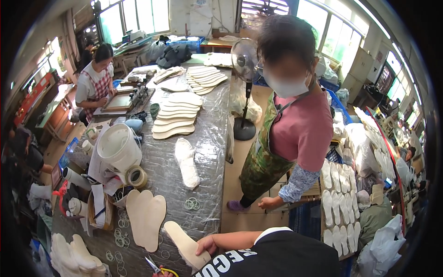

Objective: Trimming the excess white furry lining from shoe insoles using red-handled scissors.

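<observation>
From the right, at the lower edge, a forearm in a black sleeve reaches in; my right hand (pixel 206 246) grips a beige insole (pixel 181 240), thumb on top. Left of it, my left hand (pixel 160 274) is cut off by the lower edge, with its fingers at the yellow handles of a pair of scissors (pixel 151 264). The blades point up and left, slightly apart. A pair of beige insoles (pixel 145 217) lies beside the held one. Loose pale green rubber bands (pixel 122 237) are scattered around the scissors.
The plastic-covered table (pixel 210 203) bears stacked insoles (pixel 177 115), a white insole bundle (pixel 187 164), a white bucket (pixel 119 147) and tape rolls (pixel 136 176). A masked co-worker (pixel 295 124) stands right, near a fan (pixel 244 57); another (pixel 96 83) works far left. Insoles fill a rack (pixel 341 207).
</observation>
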A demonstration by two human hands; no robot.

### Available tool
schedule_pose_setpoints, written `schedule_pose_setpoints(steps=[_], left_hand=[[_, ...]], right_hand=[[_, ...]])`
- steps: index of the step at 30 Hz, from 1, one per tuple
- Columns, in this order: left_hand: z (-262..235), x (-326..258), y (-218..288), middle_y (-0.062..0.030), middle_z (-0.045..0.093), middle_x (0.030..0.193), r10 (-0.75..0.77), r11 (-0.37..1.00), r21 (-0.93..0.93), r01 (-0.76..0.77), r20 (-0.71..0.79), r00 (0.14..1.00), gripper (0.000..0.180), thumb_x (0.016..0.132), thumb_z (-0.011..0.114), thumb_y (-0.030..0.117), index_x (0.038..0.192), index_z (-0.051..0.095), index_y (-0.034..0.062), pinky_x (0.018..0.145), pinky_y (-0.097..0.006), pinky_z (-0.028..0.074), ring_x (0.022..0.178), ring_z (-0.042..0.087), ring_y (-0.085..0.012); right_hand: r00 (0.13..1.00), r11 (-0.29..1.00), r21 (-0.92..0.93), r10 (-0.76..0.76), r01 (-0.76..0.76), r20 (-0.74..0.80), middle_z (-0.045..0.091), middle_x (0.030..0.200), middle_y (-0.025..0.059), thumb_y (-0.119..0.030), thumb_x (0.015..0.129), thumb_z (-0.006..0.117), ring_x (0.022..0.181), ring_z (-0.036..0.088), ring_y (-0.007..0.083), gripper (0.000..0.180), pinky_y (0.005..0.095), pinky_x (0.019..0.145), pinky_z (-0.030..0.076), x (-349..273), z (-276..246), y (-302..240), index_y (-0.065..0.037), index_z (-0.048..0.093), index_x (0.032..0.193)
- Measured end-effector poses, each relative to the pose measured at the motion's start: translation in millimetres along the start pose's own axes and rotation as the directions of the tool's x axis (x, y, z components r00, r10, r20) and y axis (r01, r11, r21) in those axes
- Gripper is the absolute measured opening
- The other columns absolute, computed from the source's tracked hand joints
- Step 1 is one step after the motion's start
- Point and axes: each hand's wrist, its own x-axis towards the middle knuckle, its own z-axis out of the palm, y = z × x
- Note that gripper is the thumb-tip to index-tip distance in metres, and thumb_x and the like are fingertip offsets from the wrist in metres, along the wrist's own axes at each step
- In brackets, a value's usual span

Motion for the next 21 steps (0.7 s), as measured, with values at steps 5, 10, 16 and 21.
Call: schedule_pose_setpoints(steps=[5, 10, 16, 21], left_hand=[[-0.8, -39.1, -8.4, -0.0081, 0.056, 0.088, 0.045, 0.999, -0.017, -0.046, -0.046, 0.998, 0.05, 0.088, 0.044, 0.045, 0.125, 0.046, 0.0106, 0.074, -0.039, 0.044, 0.084, 0.053, -0.0224], [60.1, -59.0, -26.8, -0.0083, 0.056, 0.089, 0.118, 0.991, -0.059, -0.124, -0.089, 0.989, 0.051, 0.088, 0.043, 0.045, 0.125, 0.046, 0.0104, 0.075, -0.04, 0.044, 0.085, 0.053, -0.0228], [38.3, -64.9, -20.2, -0.0088, 0.055, 0.09, 0.113, 0.994, -0.003, -0.114, -0.105, 0.988, 0.051, 0.089, 0.043, 0.043, 0.126, 0.044, 0.009, 0.078, -0.04, 0.043, 0.086, 0.052, -0.0233], [31.7, -67.1, -19.7, -0.0093, 0.055, 0.091, 0.111, 0.993, -0.019, -0.114, -0.117, 0.987, 0.051, 0.089, 0.043, 0.043, 0.127, 0.043, 0.0089, 0.079, -0.042, 0.043, 0.087, 0.052, -0.0239]], right_hand=[[0.999, 1.0, 0.007, 0.01, -0.01, -0.033, 0.055, 0.117, 0.0178, 0.0, 0.077, 0.059, 0.108, 0.053, 0.0325, 0.043, 0.0479, 0.097, 0.037, -1.3, -4.9, -0.2, 0.002, 0.049, 0.119], [0.999, 1.0, -0.01, 0.006, -0.006, 0.042, 0.051, 0.123, 0.0172, -0.001, 0.078, 0.06, 0.115, 0.048, 0.0318, 0.049, 0.0481, 0.101, 0.032, -4.0, -3.6, -1.4, 0.002, 0.043, 0.124], [0.999, 0.999, 0.0, 0.032, -0.032, 0.004, 0.051, 0.123, 0.0164, 0.0, 0.078, 0.06, 0.114, 0.049, 0.0302, 0.05, 0.0468, 0.101, 0.033, -1.3, -13.2, -0.8, 0.001, 0.043, 0.125], [0.997, 1.0, 0.009, 0.013, -0.013, 0.07, 0.051, 0.123, 0.0176, 0.0, 0.077, 0.06, 0.115, 0.048, 0.0312, 0.05, 0.0472, 0.101, 0.033, -7.1, 11.3, -4.7, 0.001, 0.044, 0.124]])
